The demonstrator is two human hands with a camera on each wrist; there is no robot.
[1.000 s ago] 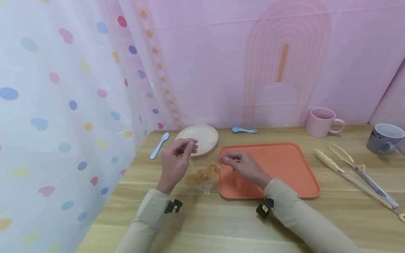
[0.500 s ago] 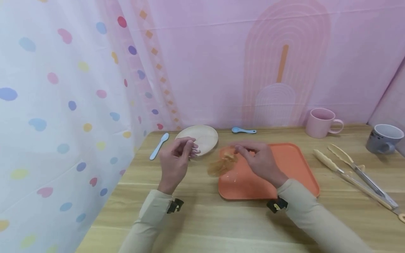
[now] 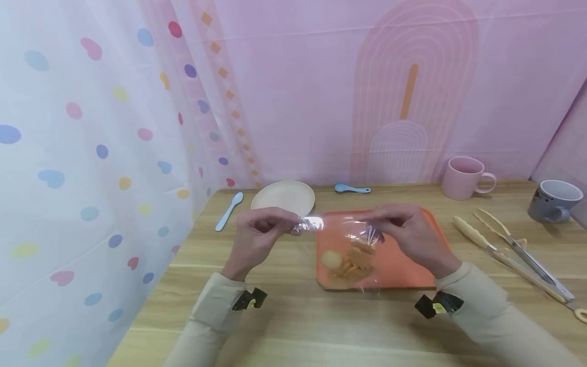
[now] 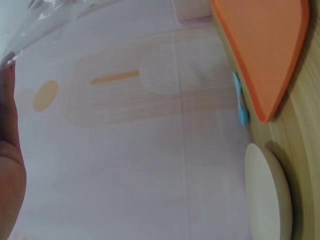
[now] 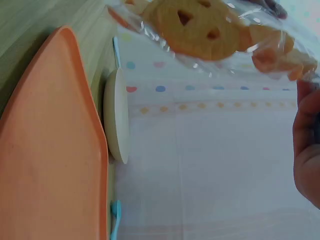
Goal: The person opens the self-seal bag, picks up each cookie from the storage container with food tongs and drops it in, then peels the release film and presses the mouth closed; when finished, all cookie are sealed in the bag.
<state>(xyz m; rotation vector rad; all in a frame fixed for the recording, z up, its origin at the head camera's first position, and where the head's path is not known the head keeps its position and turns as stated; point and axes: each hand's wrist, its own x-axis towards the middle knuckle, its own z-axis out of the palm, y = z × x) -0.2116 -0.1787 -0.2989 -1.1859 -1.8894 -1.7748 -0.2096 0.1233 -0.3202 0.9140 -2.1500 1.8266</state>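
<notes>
Between my hands, in the head view, hangs a clear plastic bag (image 3: 355, 262) with golden-brown food pieces at its bottom. My left hand (image 3: 257, 238) pinches the bag's top edge at the left, and my right hand (image 3: 412, 237) pinches it at the right. The bag overlaps the orange tray (image 3: 396, 275) in this view. Up close in the right wrist view, the bag (image 5: 200, 30) shows a round, cookie-like piece with holes and smaller curved pieces. Only the bag's shiny film (image 4: 45, 25) shows in the left wrist view, near my thumb side.
Behind the left hand sits a cream plate (image 3: 284, 196), with a light blue spoon (image 3: 229, 211) to its left and a small blue spoon (image 3: 352, 188) to its right. Tongs (image 3: 518, 250), a pink mug (image 3: 463, 178) and a grey mug (image 3: 554, 201) stand or lie at the right.
My right hand has moved right, away from the left hand, and the bag has swung over the tray. Its top edge is now stretched between both hands.
</notes>
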